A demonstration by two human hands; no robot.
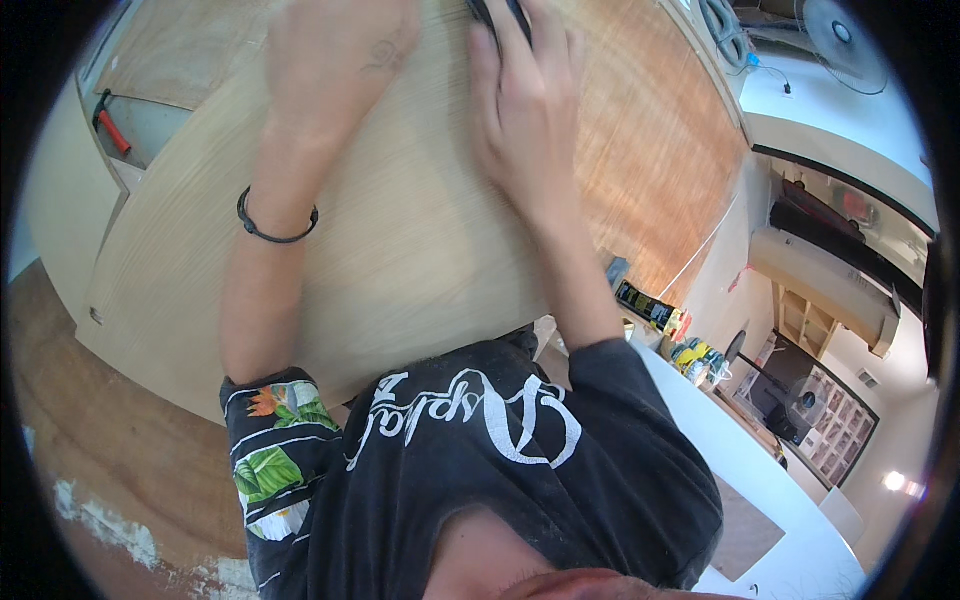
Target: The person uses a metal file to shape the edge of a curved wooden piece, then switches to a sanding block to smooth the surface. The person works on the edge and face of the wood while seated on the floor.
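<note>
A broad pale wood-grain panel (420,200) lies under both my forearms. My left hand (345,50), with a black cord bracelet (278,238) on its wrist, is over the panel's upper left part. Its fingers are blurred and cut off by the top of the picture, so their pose does not show. To its right, my right hand (530,90) has its fingers around a dark, narrow object (517,14) at the top edge. Only part of that object is visible, too little to tell its kind.
A hammer (114,130) with a red handle lies at the far left. Reddish plywood (660,150) extends to the right of the panel. Beside my right forearm are a black-and-yellow tube (648,308) and several small items. A fan (842,35) stands at the upper right.
</note>
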